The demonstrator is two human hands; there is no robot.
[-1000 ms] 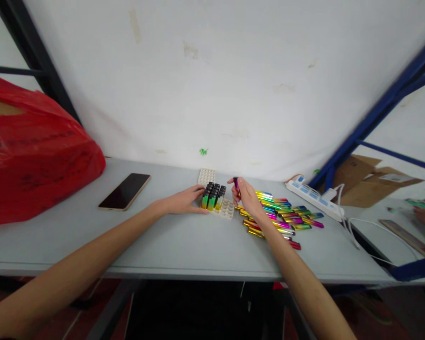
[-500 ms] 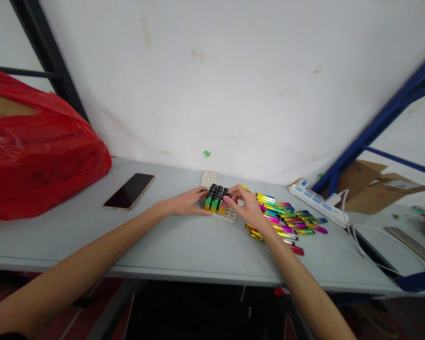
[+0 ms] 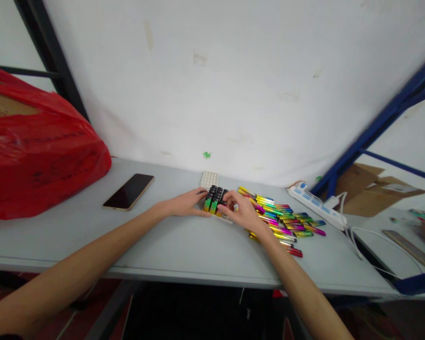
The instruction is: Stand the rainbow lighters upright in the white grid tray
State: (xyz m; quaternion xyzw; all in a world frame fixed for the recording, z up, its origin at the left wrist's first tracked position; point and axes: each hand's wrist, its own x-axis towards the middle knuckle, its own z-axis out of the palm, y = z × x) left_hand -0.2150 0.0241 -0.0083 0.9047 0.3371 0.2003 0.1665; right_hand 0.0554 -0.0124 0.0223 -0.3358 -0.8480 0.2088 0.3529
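Black-topped lighters with green and yellow bodies stand upright in rows in a white holder, whose right part is mostly behind my right hand. My left hand rests at the left side of the rows, thumb and fingers apart. My right hand has its thumb and index finger closed on a lighter's black top at the right side of the rows. A pink lighter sticks out beside its back. More shiny coloured lighters lie loose to the right.
A second white holder lies behind the rows by the wall. To the left are a phone and a red plastic bag. A white power strip with cables, cardboard and a blue frame are on the right.
My right hand has moved slightly down and left over the right side of the rows, covering more of the holder. My left hand has hardly moved.
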